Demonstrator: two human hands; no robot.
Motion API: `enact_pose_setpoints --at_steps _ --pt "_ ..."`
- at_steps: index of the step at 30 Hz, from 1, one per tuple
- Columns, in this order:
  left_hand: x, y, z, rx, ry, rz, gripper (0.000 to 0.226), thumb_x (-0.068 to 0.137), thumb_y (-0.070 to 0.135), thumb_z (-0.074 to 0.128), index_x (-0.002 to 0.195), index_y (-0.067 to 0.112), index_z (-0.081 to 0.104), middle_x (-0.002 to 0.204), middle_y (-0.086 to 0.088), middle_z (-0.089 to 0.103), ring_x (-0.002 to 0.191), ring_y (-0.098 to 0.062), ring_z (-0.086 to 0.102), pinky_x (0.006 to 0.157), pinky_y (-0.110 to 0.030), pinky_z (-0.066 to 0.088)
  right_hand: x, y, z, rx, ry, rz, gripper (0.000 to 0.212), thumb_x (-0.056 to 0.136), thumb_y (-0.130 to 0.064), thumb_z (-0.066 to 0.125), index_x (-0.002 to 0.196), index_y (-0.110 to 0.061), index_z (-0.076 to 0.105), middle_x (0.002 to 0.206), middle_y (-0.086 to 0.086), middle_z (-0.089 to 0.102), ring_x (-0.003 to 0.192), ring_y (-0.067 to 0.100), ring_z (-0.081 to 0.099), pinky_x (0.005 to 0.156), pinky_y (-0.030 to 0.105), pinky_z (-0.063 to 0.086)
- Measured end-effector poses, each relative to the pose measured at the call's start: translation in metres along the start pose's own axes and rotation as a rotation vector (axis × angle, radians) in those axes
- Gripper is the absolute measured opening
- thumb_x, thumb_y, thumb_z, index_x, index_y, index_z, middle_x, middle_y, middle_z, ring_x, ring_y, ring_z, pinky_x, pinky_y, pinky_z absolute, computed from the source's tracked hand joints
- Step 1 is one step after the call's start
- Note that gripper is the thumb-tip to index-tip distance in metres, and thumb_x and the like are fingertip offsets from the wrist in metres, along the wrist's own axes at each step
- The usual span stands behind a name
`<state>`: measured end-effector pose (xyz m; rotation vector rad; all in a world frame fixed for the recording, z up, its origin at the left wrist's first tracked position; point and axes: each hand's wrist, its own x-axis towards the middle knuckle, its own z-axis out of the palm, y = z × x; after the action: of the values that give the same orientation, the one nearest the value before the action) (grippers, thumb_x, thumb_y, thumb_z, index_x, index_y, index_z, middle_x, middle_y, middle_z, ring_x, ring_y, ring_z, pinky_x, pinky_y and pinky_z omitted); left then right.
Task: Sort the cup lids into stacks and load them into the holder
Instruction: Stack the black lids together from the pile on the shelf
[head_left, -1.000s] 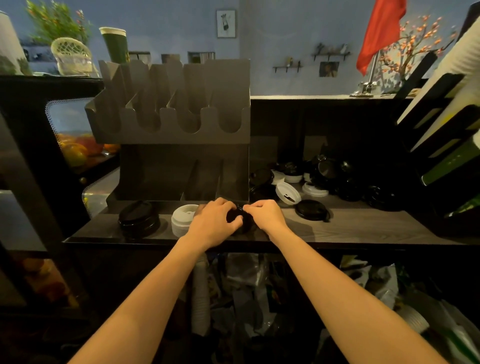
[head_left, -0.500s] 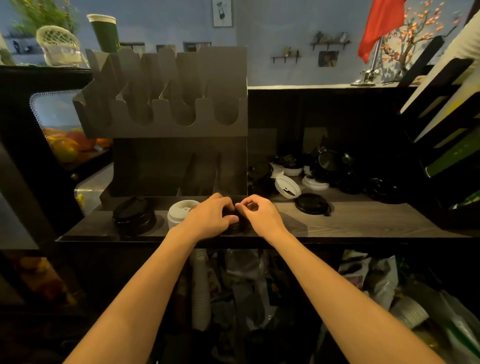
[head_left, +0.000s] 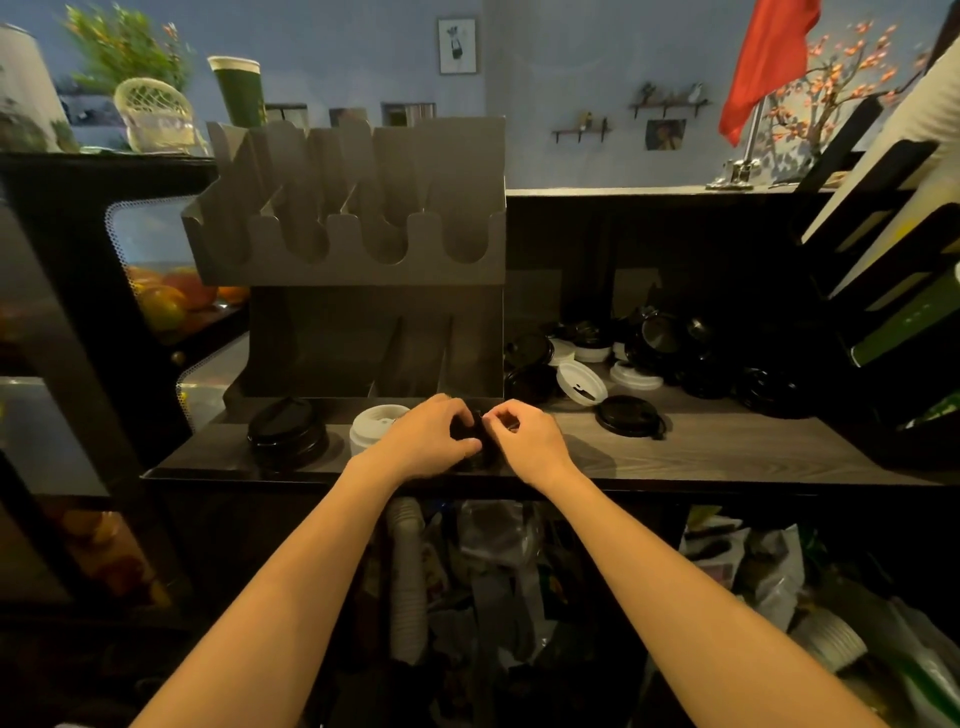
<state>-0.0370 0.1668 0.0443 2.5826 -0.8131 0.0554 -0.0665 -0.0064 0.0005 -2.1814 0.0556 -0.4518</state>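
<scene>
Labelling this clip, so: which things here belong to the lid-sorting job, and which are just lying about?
Job: left hand and right hand gripping small black lids; black lid stack; white lid stack; loose lid pile; single black lid; holder.
Lying about: red flag; green cup; fruit; stacked paper cups.

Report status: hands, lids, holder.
Left hand and right hand both grip black lids. Holder slots look empty. Loose pile right, not blocking.
</scene>
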Motion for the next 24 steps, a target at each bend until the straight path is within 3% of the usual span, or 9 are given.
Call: enact_pose_setpoints --at_steps 3,6,10,14,19,22,24 --pt "0.0 -0.002 0.005 -0.046 0.03 -0.002 0.033 0.095 0.036 0.066 0.125 0.024 0.061 0.141 0.002 0.051 0.119 -0.011 0.053 0.095 -0.026 0.045 0.0 0.0 -0.001 0.036 0.019 0.008 0.019 0.101 -0.04 0.054 0.104 -0.026 0.067 0.092 -0.008 0.067 0.087 0.009 0.062 0.076 0.027 0.051" --pt "0.0 -0.004 0.01 -0.083 0.12 0.01 0.026 0.096 0.032 0.064 0.12 0.024 0.061 0.146 0.005 0.046 0.124 -0.011 0.052 0.098 -0.029 0.045 0.0 0.0 -0.002 0.08 0.054 0.021 0.02 0.102 -0.039 0.053 0.103 -0.025 0.066 0.089 -0.008 0.066 0.085 0.009 0.061 0.078 0.032 0.051" --pt "0.002 0.002 0.019 -0.139 0.253 0.035 0.027 0.096 0.031 0.064 0.122 0.025 0.059 0.128 0.008 0.056 0.105 -0.005 0.056 0.087 -0.025 0.048 0.001 0.004 -0.002 0.122 0.1 -0.003 0.013 0.102 -0.034 0.054 0.104 -0.027 0.065 0.094 -0.01 0.066 0.088 0.008 0.062 0.08 0.03 0.054" --pt "0.01 0.019 0.029 -0.213 0.348 0.103 0.03 0.098 0.03 0.063 0.127 0.025 0.057 0.126 0.01 0.058 0.109 -0.003 0.057 0.089 -0.026 0.049 0.001 0.008 -0.015 0.157 0.219 -0.05 0.012 0.101 -0.027 0.057 0.111 -0.026 0.063 0.095 -0.011 0.064 0.088 0.007 0.062 0.078 0.028 0.055" --pt "0.033 0.053 0.044 -0.286 0.363 0.175 0.034 0.098 0.026 0.063 0.131 0.025 0.055 0.131 0.01 0.058 0.111 0.002 0.054 0.085 -0.014 0.041 0.004 0.029 -0.054 0.002 0.316 -0.034 0.02 0.098 -0.024 0.061 0.118 -0.026 0.061 0.104 -0.006 0.062 0.089 0.009 0.063 0.078 0.035 0.057" --pt "0.051 0.074 0.058 -0.286 0.326 0.208 0.039 0.097 0.023 0.065 0.135 0.022 0.053 0.132 0.009 0.056 0.112 0.001 0.052 0.082 -0.008 0.038 0.009 0.053 -0.084 -0.218 0.38 -0.029 0.031 0.094 -0.027 0.066 0.124 -0.024 0.059 0.12 -0.003 0.056 0.109 0.015 0.057 0.085 0.034 0.052" --pt "0.064 0.086 0.067 -0.256 0.314 0.227 0.043 0.095 0.019 0.067 0.135 0.019 0.053 0.134 0.005 0.055 0.112 -0.006 0.055 0.082 -0.012 0.042 0.011 0.068 -0.105 -0.361 0.373 -0.014 0.044 0.091 -0.034 0.07 0.131 -0.024 0.056 0.129 0.0 0.051 0.122 0.02 0.049 0.095 0.035 0.047"
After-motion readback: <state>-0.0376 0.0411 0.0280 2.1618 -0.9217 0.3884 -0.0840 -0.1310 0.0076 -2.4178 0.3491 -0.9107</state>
